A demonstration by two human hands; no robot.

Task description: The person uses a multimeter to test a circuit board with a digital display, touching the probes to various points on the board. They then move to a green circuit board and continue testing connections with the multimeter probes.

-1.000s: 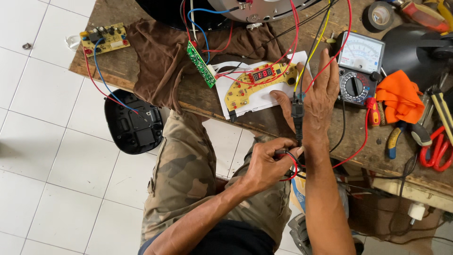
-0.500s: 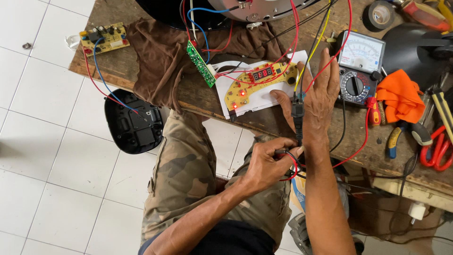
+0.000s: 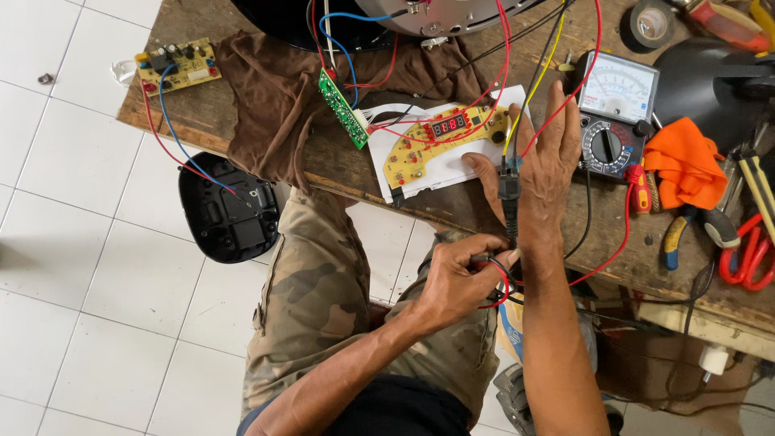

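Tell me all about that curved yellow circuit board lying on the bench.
The curved yellow circuit board is a thin arc-shaped panel lying flat on a white sheet on the wooden bench. A small red digit display glows near its middle, and small parts dot its face. Red wires cross over it. The right hand rests just beside its right end, the thumb close under it; whether they touch is unclear.

A small red-lit display point(image 3: 449, 125) glows on the curved yellow circuit board point(image 3: 420, 149).
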